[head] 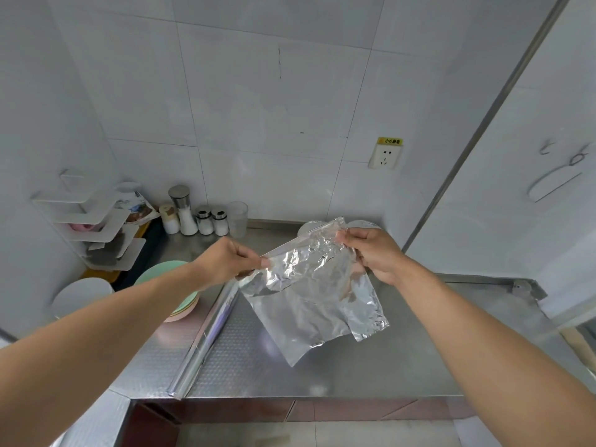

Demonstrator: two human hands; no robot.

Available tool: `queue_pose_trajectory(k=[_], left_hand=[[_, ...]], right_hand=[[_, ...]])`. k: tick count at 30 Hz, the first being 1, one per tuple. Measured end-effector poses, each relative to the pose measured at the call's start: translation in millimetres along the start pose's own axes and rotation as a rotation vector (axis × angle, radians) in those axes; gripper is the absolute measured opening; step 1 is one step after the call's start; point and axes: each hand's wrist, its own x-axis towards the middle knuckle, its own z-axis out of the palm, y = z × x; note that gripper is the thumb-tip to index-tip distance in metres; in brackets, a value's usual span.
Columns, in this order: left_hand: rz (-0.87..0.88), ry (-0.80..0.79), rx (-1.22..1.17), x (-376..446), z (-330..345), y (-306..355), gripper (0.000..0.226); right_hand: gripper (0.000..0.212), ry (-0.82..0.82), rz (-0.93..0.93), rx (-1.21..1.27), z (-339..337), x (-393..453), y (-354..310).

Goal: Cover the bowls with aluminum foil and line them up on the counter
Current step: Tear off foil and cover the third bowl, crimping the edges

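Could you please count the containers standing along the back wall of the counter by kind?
Shakers with metal tops: 3
White jar with a pale lid: 1
Clear plastic cup: 1
Total: 5

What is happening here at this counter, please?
A person holds a crumpled sheet of aluminum foil up over the steel counter, the left hand pinching one top corner and the right hand the other. A foil roll lies on the counter, beside stacked bowls. Two foil-covered bowls seem to stand behind the sheet.
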Motion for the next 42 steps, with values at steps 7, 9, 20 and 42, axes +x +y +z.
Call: queue_pose_trajectory(k=[7,9,20,42], left_hand=[[-0.040,-0.006,-0.151,-6.3,-15.5,-6.6,0.030],[-0.046,-0.021,-0.205,-6.8,-16.6,-8.3,0.033],[0.027,0.233,-0.293,-1.4,-23.3,-6.7,0.019],[-0.223,0.201,-0.273,20.1,-0.4,-89.2,0.074]], right_hand=[[0.041,0.006,0.038,0.130,-4.9,0.7,3.7],[0.035,0.026,0.036,0.119,-2.6,1.0,3.6],[0.026,0.072,-0.182,-0.315,-2.6,-8.8,-7.0],[0.035,0.013,0.246,0.361,34.8,-14.8,89.0]])
